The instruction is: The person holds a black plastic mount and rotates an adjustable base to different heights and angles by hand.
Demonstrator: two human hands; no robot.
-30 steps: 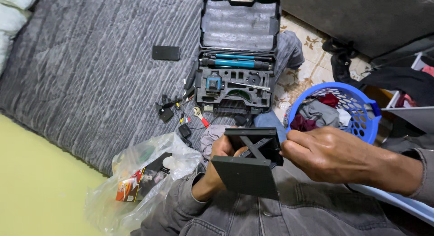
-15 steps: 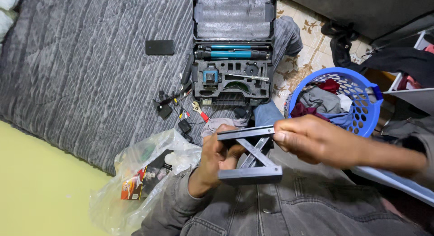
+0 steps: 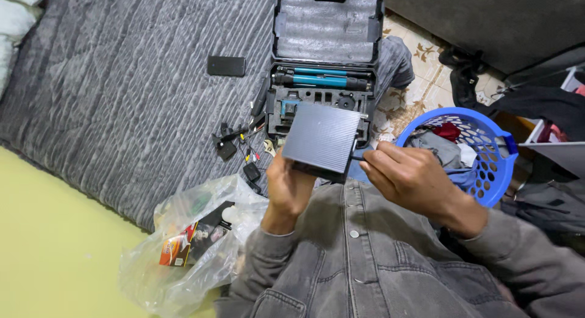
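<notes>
A dark grey ribbed folding stand [image 3: 322, 138] is held in front of my chest, its flat ribbed plate facing up. My left hand [image 3: 286, 187] grips it from below at the near left edge. My right hand [image 3: 407, 175] pinches its right edge with the fingertips. Behind the stand lies an open black tool case [image 3: 326, 62] with blue-handled tools in foam slots.
A grey quilted blanket [image 3: 122, 86] covers the bed, with a black phone [image 3: 226, 66] and small black parts and cables [image 3: 234, 141] on it. A clear plastic bag [image 3: 189, 245] with small packets lies at my left. A blue laundry basket [image 3: 487, 159] with clothes stands at right.
The stand was open with its crossed legs showing; both hands have turned it so that its flat ribbed plate now faces up and hides the legs. The view has shifted slightly.
</notes>
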